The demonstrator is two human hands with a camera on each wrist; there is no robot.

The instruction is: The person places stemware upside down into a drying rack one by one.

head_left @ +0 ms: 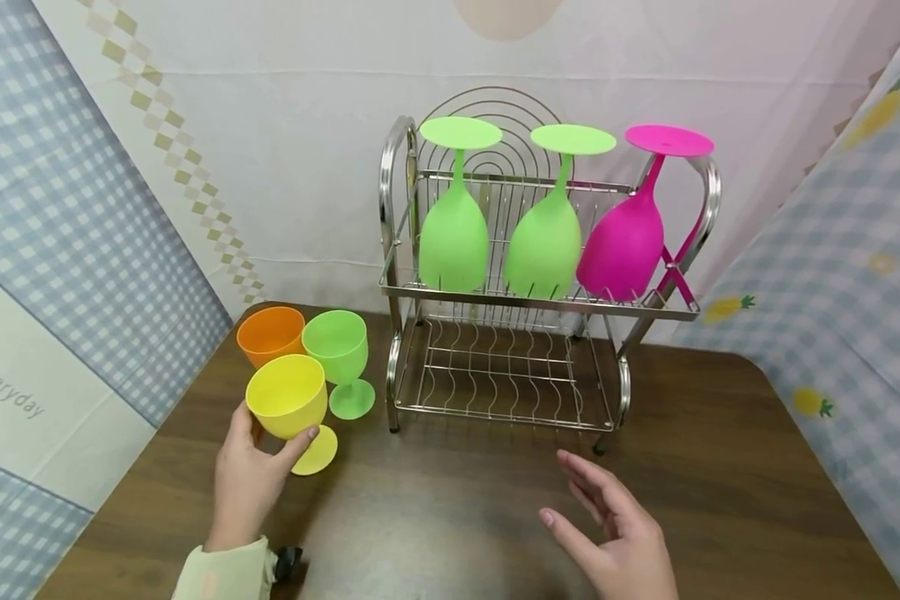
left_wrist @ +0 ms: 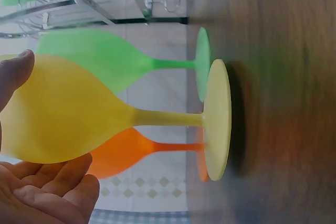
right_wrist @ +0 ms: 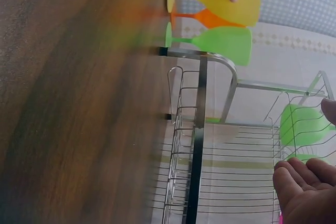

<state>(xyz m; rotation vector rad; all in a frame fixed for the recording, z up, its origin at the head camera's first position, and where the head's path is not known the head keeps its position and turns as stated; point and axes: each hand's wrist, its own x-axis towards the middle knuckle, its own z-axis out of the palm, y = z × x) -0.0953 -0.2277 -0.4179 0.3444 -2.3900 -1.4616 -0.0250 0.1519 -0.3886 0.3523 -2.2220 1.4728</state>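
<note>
My left hand (head_left: 249,479) holds a yellow plastic goblet (head_left: 287,396) by its bowl, thumb on one side and fingers on the other. The goblet is upright; whether its foot (left_wrist: 218,120) touches the table I cannot tell. Just behind it stand an orange goblet (head_left: 270,329), partly hidden, and a green goblet (head_left: 337,346). My right hand (head_left: 618,537) hovers in front of the rack with relaxed fingers and holds nothing. On the rack's upper tier two green goblets (head_left: 453,237) and a magenta goblet (head_left: 624,250) sit upside down.
A two-tier metal dish rack (head_left: 540,304) stands at the back of the brown wooden table (head_left: 420,517). Its lower tier (head_left: 502,367) has wavy wires. Patterned cloth (head_left: 307,167) hangs behind and along both sides.
</note>
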